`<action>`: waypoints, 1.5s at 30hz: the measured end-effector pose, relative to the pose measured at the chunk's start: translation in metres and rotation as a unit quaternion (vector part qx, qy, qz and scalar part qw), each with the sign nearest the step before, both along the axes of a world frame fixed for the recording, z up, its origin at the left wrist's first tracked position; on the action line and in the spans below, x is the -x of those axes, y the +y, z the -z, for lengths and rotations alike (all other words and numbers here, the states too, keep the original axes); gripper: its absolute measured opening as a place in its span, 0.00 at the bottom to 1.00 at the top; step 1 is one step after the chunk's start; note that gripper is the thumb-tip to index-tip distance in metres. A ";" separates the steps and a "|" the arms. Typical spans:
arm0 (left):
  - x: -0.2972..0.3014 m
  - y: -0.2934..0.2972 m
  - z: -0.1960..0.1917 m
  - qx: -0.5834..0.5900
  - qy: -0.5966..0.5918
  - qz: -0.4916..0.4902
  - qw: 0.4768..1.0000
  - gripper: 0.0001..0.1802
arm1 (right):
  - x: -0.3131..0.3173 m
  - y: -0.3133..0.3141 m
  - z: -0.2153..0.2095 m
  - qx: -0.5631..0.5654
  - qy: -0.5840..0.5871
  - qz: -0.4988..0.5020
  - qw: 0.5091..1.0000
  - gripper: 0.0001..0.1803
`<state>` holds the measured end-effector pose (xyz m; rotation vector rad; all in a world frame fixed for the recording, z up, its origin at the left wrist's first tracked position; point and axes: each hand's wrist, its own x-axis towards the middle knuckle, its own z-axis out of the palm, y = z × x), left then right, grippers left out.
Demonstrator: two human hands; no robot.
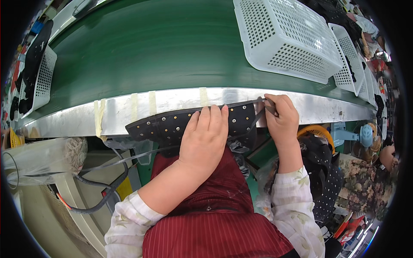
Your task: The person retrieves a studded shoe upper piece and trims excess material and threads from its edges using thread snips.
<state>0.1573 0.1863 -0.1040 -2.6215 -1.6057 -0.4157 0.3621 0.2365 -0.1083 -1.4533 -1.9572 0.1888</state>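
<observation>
A long black fabric piece [164, 125] dotted with metal studs lies along the near edge of the metal rim in front of me. My left hand [205, 133] lies across its middle, palm down, with the fingers straight and close together up to its top edge; the thumb is hidden. Beyond the fabric's right end, my right hand [282, 116] pinches a slim dark piece [270, 106]; whether that is a strip or a small tool I cannot tell. A narrow dark tape [133, 157] runs in from the left, passing below my left wrist.
Past the silver metal rim [327, 109] lies a green belt [146, 51]. A white perforated basket [297, 56] sits there at the right; another basket [43, 79] with black pieces is at the left. A plastic-wrapped roll [47, 157], a cable [122, 180] and a blue fan [366, 135] flank me.
</observation>
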 end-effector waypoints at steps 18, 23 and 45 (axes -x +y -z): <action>-0.001 0.013 0.003 0.007 -0.020 0.031 0.999 0.40 | 0.004 0.003 0.007 0.017 -0.008 -0.004 1.000 0.11; -0.005 0.015 0.000 0.016 0.000 0.026 1.000 0.41 | 0.004 0.003 0.007 0.003 -0.014 -0.015 1.000 0.12; -0.017 0.030 -0.018 0.052 0.013 0.021 0.998 0.40 | 0.000 0.003 0.009 -0.030 -0.039 0.000 0.999 0.14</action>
